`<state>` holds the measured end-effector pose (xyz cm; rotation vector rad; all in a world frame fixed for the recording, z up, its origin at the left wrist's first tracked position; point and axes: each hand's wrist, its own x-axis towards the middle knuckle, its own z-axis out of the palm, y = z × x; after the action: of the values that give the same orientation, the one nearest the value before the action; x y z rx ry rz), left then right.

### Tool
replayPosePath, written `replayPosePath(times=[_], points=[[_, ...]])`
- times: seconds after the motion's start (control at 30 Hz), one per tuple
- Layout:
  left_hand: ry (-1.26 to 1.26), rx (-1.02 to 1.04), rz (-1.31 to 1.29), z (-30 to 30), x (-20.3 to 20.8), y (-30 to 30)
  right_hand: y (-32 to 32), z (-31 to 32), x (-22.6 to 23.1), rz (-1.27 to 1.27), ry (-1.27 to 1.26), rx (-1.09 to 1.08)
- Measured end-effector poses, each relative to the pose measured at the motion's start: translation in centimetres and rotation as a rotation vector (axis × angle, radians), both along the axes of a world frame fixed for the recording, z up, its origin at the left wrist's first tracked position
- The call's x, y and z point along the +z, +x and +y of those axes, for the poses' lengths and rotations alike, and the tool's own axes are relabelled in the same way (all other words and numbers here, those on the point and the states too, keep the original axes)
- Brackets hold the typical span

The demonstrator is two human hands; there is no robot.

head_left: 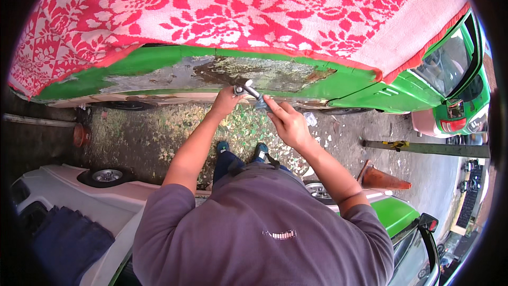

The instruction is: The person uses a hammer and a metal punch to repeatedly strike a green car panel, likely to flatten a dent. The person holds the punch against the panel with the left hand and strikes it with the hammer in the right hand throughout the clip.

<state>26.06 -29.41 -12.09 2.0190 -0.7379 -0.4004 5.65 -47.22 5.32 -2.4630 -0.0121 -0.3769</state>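
Note:
My right hand (290, 123) is closed around a hammer (255, 93), its forefinger stretched along the handle. The metal head points up and left toward the car's side. Next to the head, my left hand (226, 101) is closed, with a small shiny metal piece at its fingertips whose kind I cannot make out. Just beyond both hands runs the green car side panel (349, 80). Its middle is a patch of bare, scraped grey metal (159, 76) with brownish and pale flaking areas. Whether the hammer touches the panel I cannot tell.
A red and pink floral blanket (222, 10) covers the car's upper part. Paint flakes litter the ground (159, 132) around my feet. At right are an orange cone (383, 177) and a pole (428, 148). Another car (95, 196) stands close behind me.

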Motion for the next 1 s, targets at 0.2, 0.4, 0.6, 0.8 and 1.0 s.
replayPosePath(times=[0.2, 0.4, 0.6, 0.8, 1.0], points=[[-0.102, -0.001, 0.008, -0.7, 1.7, 0.7, 0.4, 0.1, -1.7, 0.130, -0.095, 0.005], [0.046, -0.011, -0.063, -0.9, 2.8, 0.7, 0.0, 0.3, -1.6, -0.027, 0.045, -0.046], [-0.031, 0.008, 0.036, -1.3, 3.8, 0.5, 0.5, 0.2, -1.3, -0.042, 0.088, -0.054], [0.119, 0.002, -0.006, -1.4, 5.4, 0.5, 1.0, -0.6, -3.2, 0.026, 0.129, -0.047], [0.090, -0.009, 0.026, -1.7, 3.9, 0.7, 0.8, -0.5, -1.2, 0.012, 0.191, -0.072]])
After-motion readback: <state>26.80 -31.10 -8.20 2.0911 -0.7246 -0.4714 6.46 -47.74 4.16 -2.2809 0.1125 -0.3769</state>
